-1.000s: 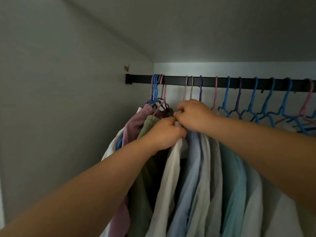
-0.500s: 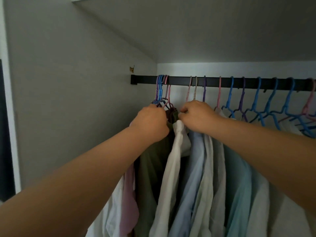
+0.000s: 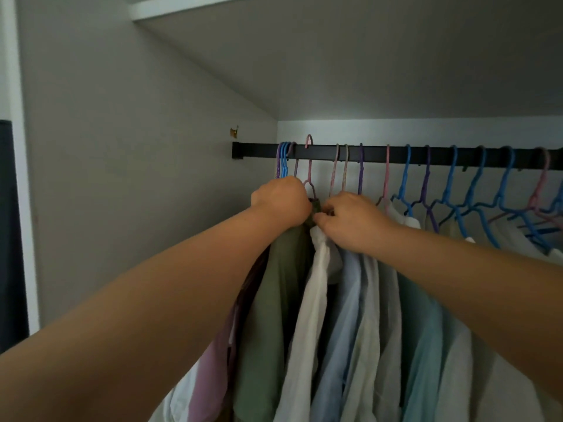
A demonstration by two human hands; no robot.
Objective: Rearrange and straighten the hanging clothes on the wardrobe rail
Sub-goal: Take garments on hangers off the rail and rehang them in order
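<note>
Since a moment ago your left hand (image 3: 278,200) has lifted the pink hanger (image 3: 309,166) so its hook now stands above the black rail (image 3: 396,154) at centre frame instead of hanging on it, and the olive-green shirt (image 3: 274,300) has risen with it. Your view has also dropped back a little, bringing a white shelf edge (image 3: 182,6) into the upper left of the frame.

Your left hand's fingers are curled tight round the neck of that hanger; your right hand (image 3: 350,220), just beside it, pinches the collar of the white shirt (image 3: 307,315) with fingertips bunched together. Your two forearms cross the lower frame and hide much of the clothes on the left, including most of a lilac garment (image 3: 210,376).

Right of the white shirt hang a pale blue shirt (image 3: 341,330) and a teal shirt (image 3: 423,345), packed close. Blue hangers (image 3: 475,190) crowd the rail to the right. A small brass fitting (image 3: 234,131) sits on the side wall above the rail's end.
</note>
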